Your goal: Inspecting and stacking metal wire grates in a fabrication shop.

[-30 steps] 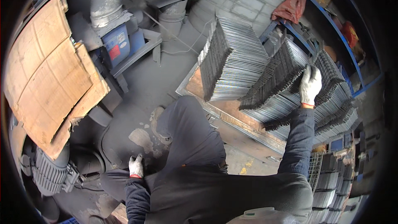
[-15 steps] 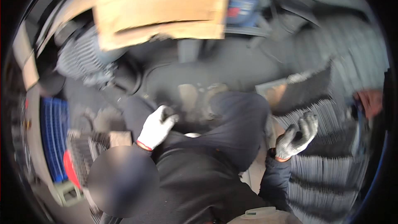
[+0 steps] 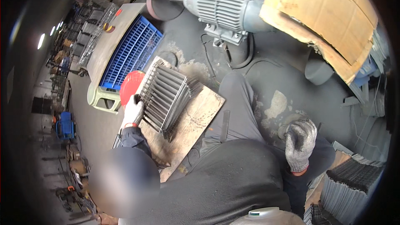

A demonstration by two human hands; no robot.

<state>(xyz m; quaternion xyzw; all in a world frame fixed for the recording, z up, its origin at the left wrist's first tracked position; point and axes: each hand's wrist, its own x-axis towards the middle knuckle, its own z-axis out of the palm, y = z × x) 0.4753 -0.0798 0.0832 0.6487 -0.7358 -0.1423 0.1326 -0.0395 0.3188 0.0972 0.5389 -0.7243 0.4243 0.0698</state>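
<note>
To the left, a stack of thin grey metal strips rests on a wooden board. My left hand, in a white knit glove, has its fingers bent against the stack's left edge, partly hidden by it. My right hand, in a white glove with greyed fingers, hangs above my right thigh. Its fingers curl loosely apart from the thumb, and I see nothing in it. A single dark strip lies on my left thigh.
A grey electric motor with a wheel on its shaft stands ahead. Cardboard covers something at far right. Beside the left stack are a round red piece and a blue plastic crate. More stacked strips sit at lower right.
My view has swung left, bringing the motor and left stack into full sight. My left hand has gone from my lap to that stack; my right hand has left the right-hand stacks.
</note>
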